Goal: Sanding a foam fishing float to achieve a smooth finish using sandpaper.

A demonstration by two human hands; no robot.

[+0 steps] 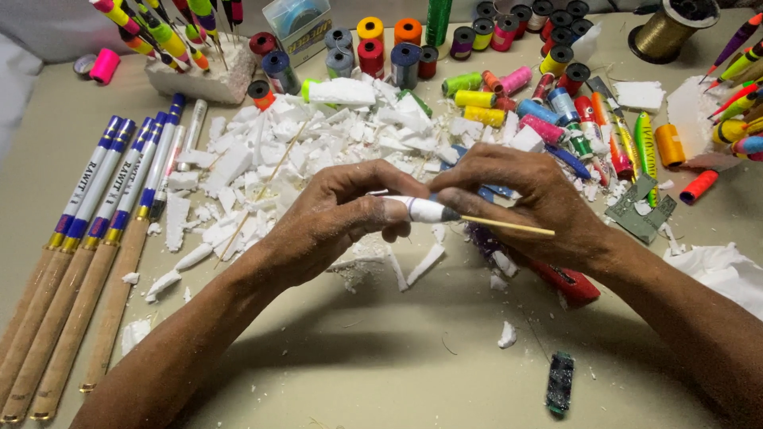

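Hands (445, 202) w/ float (421, 210) (littered table (381, 357))

Both forearms reach in from six o'clock, the left hand (338, 214) curled with fingertips pinched toward three o'clock, the right hand (528, 199) arched palm-down, fingers pinched toward nine o'clock, the fingertips nearly meeting.

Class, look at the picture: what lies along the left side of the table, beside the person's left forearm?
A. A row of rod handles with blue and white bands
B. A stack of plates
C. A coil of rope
A: several rod handles lie side by side on the table, left of the left hand.
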